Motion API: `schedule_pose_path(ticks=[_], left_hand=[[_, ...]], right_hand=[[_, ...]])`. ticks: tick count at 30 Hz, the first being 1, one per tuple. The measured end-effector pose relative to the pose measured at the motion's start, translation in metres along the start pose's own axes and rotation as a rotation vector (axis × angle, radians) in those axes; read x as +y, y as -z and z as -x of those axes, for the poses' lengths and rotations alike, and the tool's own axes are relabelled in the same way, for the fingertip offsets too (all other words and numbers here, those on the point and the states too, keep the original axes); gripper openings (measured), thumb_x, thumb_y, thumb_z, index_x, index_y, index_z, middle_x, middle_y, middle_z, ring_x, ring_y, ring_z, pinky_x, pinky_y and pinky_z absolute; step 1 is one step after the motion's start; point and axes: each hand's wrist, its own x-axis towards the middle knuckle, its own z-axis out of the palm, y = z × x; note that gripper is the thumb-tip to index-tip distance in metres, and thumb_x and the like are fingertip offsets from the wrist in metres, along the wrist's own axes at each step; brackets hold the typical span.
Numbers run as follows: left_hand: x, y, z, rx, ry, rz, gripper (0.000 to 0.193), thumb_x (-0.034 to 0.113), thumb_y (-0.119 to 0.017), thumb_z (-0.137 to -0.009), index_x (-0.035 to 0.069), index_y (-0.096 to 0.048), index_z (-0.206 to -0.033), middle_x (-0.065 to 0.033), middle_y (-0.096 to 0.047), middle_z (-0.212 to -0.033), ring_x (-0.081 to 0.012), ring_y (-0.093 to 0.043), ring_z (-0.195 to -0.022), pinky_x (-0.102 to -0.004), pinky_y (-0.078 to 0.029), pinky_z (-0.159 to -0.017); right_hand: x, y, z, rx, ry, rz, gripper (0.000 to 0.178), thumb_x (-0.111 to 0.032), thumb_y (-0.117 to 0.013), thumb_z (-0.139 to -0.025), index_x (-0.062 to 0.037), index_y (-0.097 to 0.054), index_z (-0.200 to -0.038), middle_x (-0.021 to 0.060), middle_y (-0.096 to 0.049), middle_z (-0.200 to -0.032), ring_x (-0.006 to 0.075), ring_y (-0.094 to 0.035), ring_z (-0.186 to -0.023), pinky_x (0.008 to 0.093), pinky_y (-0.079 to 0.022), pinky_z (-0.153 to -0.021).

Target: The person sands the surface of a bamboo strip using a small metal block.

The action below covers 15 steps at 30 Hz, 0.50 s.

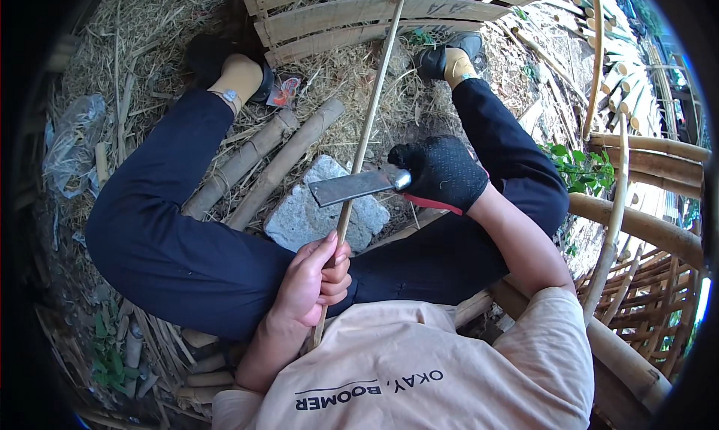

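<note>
Head view: grey stone [299,216] under bamboo strip [367,134] — poles [262,164] beside.

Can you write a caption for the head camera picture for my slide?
Seated person's left hand grips a thin bamboo stick while the gloved right hand holds a flat knife against it.

A thin pale bamboo strip [367,130] runs upright beneath a flat steel cleaver blade [352,186].

knife handle [419,181]: hidden in right hand [442,171] | strip [371,115]: top cut off
</note>
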Motion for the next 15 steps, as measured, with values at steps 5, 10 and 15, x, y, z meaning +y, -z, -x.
schedule_pose_path(ticks=[5, 10, 15], left_hand=[[-0.006, 0.003, -0.003, -0.009, 0.034, 0.049, 0.042, 0.044, -0.031, -0.11, 0.013, -0.045, -0.085, 0.0087, -0.022, -0.057, -0.0015, -0.016, -0.042, -0.0209, -0.014, -0.036], [-0.007, 0.001, -0.001, 0.002, 0.042, 0.031, 0.044, 0.047, -0.031, -0.109, 0.013, -0.045, -0.084, 0.0087, -0.022, -0.056, -0.0016, -0.015, -0.042, -0.0211, -0.014, -0.036], [-0.006, 0.0, -0.001, -0.016, 0.033, 0.035, 0.045, 0.049, -0.033, -0.109, 0.013, -0.045, -0.084, 0.0086, -0.022, -0.056, -0.0016, -0.015, -0.042, -0.021, -0.014, -0.036]], right_hand=[[-0.005, -0.001, 0.0, -0.142, -0.115, 0.079, 0.022, -0.027, -0.072, -0.076, -0.0133, -0.073, -0.093, 0.0174, -0.067, -0.073, 0.0381, -0.068, -0.073, 0.0461, -0.054, -0.065], [0.023, 0.005, -0.01, 0.064, -0.242, 0.132, 0.02, -0.029, -0.068, -0.081, -0.012, -0.074, -0.091, 0.0174, -0.068, -0.073, 0.0379, -0.069, -0.074, 0.0468, -0.054, -0.069], [0.067, 0.012, -0.019, 0.152, -0.395, 0.226, 0.022, -0.03, -0.067, -0.083, -0.012, -0.075, -0.092, 0.0178, -0.071, -0.077, 0.0373, -0.07, -0.076, 0.0473, -0.055, -0.073]])
